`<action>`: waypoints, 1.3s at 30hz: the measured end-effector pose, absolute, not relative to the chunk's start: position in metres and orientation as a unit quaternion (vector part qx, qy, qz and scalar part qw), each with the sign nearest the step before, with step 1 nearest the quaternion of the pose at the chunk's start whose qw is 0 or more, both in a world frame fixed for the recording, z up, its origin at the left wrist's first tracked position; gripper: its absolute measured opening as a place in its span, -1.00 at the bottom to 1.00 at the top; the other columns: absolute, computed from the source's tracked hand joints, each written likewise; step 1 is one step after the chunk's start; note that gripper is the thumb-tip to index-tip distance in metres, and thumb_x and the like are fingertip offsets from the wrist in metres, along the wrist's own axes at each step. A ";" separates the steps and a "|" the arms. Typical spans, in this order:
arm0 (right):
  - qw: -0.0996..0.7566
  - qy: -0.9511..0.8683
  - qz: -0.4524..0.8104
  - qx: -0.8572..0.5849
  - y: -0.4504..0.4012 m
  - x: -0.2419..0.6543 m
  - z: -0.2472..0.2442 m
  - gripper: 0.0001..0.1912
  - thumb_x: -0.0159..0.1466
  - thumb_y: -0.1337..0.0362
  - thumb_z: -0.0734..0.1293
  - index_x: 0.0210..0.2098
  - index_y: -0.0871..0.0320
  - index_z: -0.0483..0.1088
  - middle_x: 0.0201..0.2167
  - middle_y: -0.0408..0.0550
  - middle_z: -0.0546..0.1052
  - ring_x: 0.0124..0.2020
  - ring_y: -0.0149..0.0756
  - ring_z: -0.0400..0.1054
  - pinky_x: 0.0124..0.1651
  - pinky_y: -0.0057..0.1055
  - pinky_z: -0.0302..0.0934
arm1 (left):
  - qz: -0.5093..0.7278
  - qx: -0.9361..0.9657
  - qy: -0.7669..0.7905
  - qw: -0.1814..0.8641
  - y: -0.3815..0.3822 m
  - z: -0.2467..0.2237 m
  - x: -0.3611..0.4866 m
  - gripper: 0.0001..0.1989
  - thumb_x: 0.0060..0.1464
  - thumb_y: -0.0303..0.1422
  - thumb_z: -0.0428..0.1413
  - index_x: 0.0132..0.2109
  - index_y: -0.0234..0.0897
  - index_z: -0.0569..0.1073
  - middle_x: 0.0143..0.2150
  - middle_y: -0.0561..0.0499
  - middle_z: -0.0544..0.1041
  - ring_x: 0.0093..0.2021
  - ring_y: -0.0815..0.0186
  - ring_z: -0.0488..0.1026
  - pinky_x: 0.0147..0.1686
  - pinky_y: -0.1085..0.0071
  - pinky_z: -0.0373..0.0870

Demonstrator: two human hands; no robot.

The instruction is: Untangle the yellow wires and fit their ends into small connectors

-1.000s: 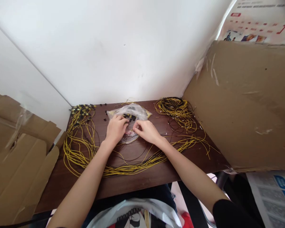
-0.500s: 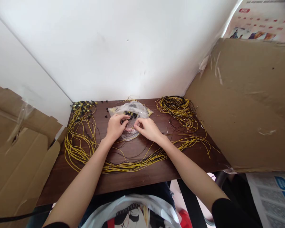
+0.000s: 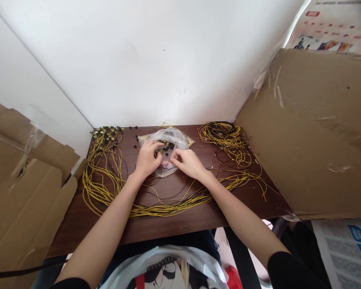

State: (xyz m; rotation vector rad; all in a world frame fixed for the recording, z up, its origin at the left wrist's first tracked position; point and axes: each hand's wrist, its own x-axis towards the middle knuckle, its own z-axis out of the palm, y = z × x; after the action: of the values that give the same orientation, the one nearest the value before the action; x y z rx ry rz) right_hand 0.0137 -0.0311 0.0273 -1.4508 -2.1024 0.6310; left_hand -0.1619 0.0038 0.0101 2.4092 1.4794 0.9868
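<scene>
A clear plastic bag [image 3: 177,135] lies opened on the table, with small black and yellow parts [image 3: 168,145] inside it. My left hand [image 3: 148,159] is at the bag's left side, thumb and forefinger apart, and I see nothing held between them. On the other side, my right hand [image 3: 187,161] pinches what looks like the end of a thin wire [image 3: 167,163] above the bag's near part. The fingertips partly cover that end. A long bundle of yellow and black wires [image 3: 168,209] curves across the table in front of both hands.
Yellow-and-black connector ends [image 3: 108,134] cluster at the back left of the brown table [image 3: 180,230]. A coiled wire pile [image 3: 224,138] sits at the back right. Cardboard stands left [image 3: 24,200] and right [image 3: 315,132]; a white wall [image 3: 162,72] rises behind.
My left thumb and forefinger have spread further apart, uncovering more of the small parts in the bag. My right hand keeps its pinch in nearly the same spot.
</scene>
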 end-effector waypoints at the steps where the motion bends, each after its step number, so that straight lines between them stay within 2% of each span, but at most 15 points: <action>1: 0.253 -0.773 0.232 -0.533 -0.031 0.014 0.027 -0.86 0.19 0.27 0.23 -0.37 0.15 0.41 -0.47 -0.12 0.50 -0.44 -0.39 0.34 -0.34 -0.52 0.11 | 0.319 0.808 0.492 0.059 0.003 0.009 -0.162 -0.65 -0.01 -0.48 -0.04 -0.07 -0.33 0.46 -0.09 -0.06 0.49 -0.01 0.20 0.33 0.06 0.25 0.26; 10: 0.252 -0.775 0.232 -0.531 -0.031 0.014 0.027 -0.86 0.20 0.26 0.23 -0.37 0.15 0.41 -0.47 -0.12 0.50 -0.42 -0.39 0.35 -0.32 -0.51 0.12 | 0.239 0.776 0.583 -0.031 -0.003 0.012 -0.158 -0.62 0.08 -0.35 -0.06 0.04 -0.29 0.39 0.04 -0.14 0.41 0.07 0.05 0.22 0.01 0.11 0.20; 19: 0.255 -0.778 0.228 -0.527 -0.032 0.014 0.027 -0.88 0.19 0.29 0.23 -0.37 0.14 0.41 -0.47 -0.14 0.50 -0.43 -0.40 0.35 -0.33 -0.52 0.11 | 0.160 0.782 0.601 -0.037 -0.003 0.010 -0.157 -0.55 0.13 -0.25 -0.11 0.14 -0.24 0.31 0.16 -0.18 0.29 0.11 -0.08 0.13 0.02 -0.01 0.14; 23: 0.251 -0.778 0.228 -0.529 -0.032 0.014 0.028 -0.87 0.19 0.28 0.23 -0.37 0.15 0.41 -0.47 -0.13 0.50 -0.43 -0.40 0.34 -0.33 -0.52 0.10 | 0.143 0.783 0.603 -0.042 -0.003 0.008 -0.156 -0.55 0.14 -0.21 -0.11 0.16 -0.17 0.29 0.17 -0.18 0.27 0.12 -0.09 0.13 0.03 -0.01 0.13; 30: 0.252 -0.780 0.228 -0.526 -0.031 0.014 0.027 -0.87 0.20 0.27 0.24 -0.36 0.15 0.41 -0.48 -0.13 0.50 -0.43 -0.39 0.34 -0.34 -0.52 0.10 | 0.156 0.784 0.600 -0.039 -0.003 0.007 -0.156 -0.55 0.14 -0.28 -0.13 0.17 -0.17 0.26 0.16 -0.16 0.28 0.13 -0.05 0.13 0.04 0.00 0.12; 35: 0.251 -0.782 0.226 -0.524 -0.031 0.015 0.026 -0.87 0.19 0.28 0.24 -0.36 0.15 0.41 -0.48 -0.13 0.50 -0.44 -0.40 0.34 -0.34 -0.52 0.09 | 0.134 0.790 0.596 -0.044 -0.003 0.008 -0.157 -0.54 0.16 -0.26 -0.16 0.19 -0.13 0.25 0.17 -0.18 0.25 0.13 -0.08 0.13 0.02 -0.02 0.12; 39: 0.248 -0.782 0.228 -0.525 -0.032 0.015 0.027 -0.87 0.20 0.27 0.23 -0.36 0.15 0.41 -0.47 -0.13 0.50 -0.43 -0.39 0.34 -0.33 -0.52 0.10 | 0.148 0.787 0.597 -0.038 -0.003 0.009 -0.156 -0.57 0.16 -0.24 -0.14 0.14 -0.20 0.29 0.14 -0.19 0.28 0.11 -0.08 0.14 0.02 -0.01 0.13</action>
State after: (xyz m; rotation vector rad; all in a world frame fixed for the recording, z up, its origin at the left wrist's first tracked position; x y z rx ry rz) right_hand 0.0150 -0.0315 0.0269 -1.4316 -2.1305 0.6219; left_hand -0.1564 -0.0032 0.0085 2.5356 1.9228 0.4780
